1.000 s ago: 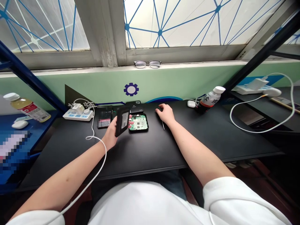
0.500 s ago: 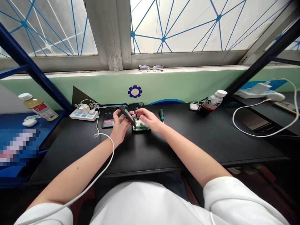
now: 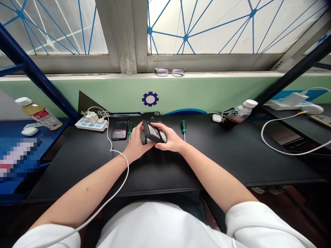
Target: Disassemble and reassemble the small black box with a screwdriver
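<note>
Over the desk's middle, my left hand (image 3: 136, 144) is closed round the left side of a black rectangular block with a white label (image 3: 153, 132), perhaps a battery. The block sits tilted over a black device housing with a green circuit board (image 3: 163, 137), which shows at its edges. My right hand (image 3: 171, 138) grips the right side of the housing, fingers on the far edge and thumb at the near edge. Whether the block touches the board is hidden. Just behind lies a flat black cover (image 3: 152, 116). Two green-and-black screwdrivers, one left (image 3: 130, 128) and one right (image 3: 183, 126), lie beside my hands.
A phone (image 3: 120, 130) and a white power strip (image 3: 91, 124) lie to the left. A white cable (image 3: 127, 168) runs across my left forearm. A dark-drink bottle (image 3: 239, 114) and a small white case (image 3: 216, 118) stand at right; glasses (image 3: 170, 72) rest on the sill.
The labelled block has come down and right onto the housing. My right hand has gone from reaching over the board to gripping the housing's side. The left screwdriver now shows.
</note>
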Demonstrator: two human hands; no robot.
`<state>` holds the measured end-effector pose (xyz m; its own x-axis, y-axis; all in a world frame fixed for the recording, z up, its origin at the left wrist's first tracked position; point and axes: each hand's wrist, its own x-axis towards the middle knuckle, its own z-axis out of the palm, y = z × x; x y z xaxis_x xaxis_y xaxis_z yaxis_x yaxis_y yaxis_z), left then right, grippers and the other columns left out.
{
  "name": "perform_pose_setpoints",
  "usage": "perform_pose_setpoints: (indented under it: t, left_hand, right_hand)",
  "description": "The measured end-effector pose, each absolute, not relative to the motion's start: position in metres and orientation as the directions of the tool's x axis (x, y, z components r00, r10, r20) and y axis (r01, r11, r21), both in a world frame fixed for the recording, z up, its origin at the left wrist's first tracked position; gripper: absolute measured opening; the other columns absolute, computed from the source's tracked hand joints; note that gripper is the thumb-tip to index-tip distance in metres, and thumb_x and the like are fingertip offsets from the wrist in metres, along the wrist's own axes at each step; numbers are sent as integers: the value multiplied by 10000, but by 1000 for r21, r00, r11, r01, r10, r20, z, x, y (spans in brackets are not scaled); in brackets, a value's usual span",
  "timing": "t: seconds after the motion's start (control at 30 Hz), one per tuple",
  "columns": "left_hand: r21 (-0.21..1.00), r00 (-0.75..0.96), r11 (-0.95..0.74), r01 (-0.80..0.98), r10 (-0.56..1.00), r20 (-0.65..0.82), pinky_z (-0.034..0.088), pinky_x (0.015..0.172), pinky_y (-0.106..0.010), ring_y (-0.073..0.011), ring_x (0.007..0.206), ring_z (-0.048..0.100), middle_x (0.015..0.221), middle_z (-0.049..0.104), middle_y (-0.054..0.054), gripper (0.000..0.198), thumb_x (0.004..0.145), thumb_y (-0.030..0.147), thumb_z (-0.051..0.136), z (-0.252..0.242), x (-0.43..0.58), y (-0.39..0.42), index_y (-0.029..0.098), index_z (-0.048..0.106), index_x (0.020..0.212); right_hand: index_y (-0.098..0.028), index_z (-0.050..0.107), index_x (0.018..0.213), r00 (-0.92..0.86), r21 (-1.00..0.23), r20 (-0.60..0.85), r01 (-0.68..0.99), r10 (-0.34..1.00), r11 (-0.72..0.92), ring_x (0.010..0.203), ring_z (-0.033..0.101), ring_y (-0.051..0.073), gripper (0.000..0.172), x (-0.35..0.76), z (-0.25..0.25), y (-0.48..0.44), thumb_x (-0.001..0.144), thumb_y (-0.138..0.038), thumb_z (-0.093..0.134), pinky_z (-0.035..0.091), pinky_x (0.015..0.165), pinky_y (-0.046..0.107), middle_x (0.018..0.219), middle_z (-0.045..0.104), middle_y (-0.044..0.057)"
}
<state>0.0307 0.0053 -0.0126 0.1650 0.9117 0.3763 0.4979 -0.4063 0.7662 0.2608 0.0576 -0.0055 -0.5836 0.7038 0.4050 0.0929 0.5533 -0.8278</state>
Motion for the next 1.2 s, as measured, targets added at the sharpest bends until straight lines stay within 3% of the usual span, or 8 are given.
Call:
perform_pose_setpoints:
  t: [0.1,0.2,0.37,0.53,0.63,0.77,0.97,1.2]
  left_hand:
    - [499,295,-445,743,888,352,388,1183,-647,-395,1427,494,1482,639,-148,491,924,411,744,-9,24,4,257,646,1381]
    - [345,455,-522,780,851,260,423,1129,-641,-391,1375,535,1514,639,-150,290,938,366,716,-9,19,3,237,740,1196]
    - [348,493,-546,762,838,234,482,1100,-592,-344,1301,622,1335,704,-140,162,977,295,645,-13,16,3,218,768,1050]
    - [450,519,-578,681,814,260,552,1100,-516,-310,1234,682,1229,717,-116,107,943,292,693,-10,13,4,229,779,938]
    - [498,506,-575,649,815,282,567,1100,-502,-309,1220,693,1243,728,-112,139,923,356,731,-7,9,5,231,769,968]
    - [512,431,-517,685,855,287,542,1100,-543,-332,1213,680,1236,739,-126,350,924,468,742,-3,3,11,215,728,1165]
    - [464,438,-459,757,885,160,357,1236,-626,-413,1513,466,1523,619,-179,725,861,544,822,-4,1,17,209,599,1464]
    - [454,431,-443,773,892,136,362,1227,-607,-400,1494,476,1534,609,-180,762,873,544,823,-9,1,20,211,571,1510]
  right_hand:
    - [-245,579,1481,-489,-756,445,244,750,607,1455,577,404,867,276,-8,73,725,-535,887,451,1243,601,1538,602,170]
    - [-260,592,1449,-510,-704,398,363,763,610,1494,518,408,833,292,-8,84,701,-465,897,414,1268,633,1567,567,163]
    - [-256,632,1411,-617,-647,273,451,738,615,1540,432,418,786,297,-9,86,678,-356,896,385,1283,677,1561,557,156]
    - [-251,620,1443,-668,-643,213,454,713,617,1577,383,419,810,292,-9,81,685,-336,893,383,1285,677,1598,526,165]
    - [-253,622,1446,-673,-650,196,455,713,608,1579,386,418,813,291,-9,80,690,-359,903,373,1291,675,1597,530,163]
    - [-277,631,1447,-685,-640,195,454,702,620,1569,402,428,827,290,-9,80,682,-387,926,375,1277,694,1596,541,155]
    - [-297,636,1457,-691,-636,152,479,706,606,1571,408,447,840,286,-6,77,683,-409,944,362,1269,720,1625,529,150]
    - [-316,614,1495,-702,-656,112,479,703,583,1586,414,430,883,288,-9,78,699,-487,957,385,1279,687,1671,478,141]
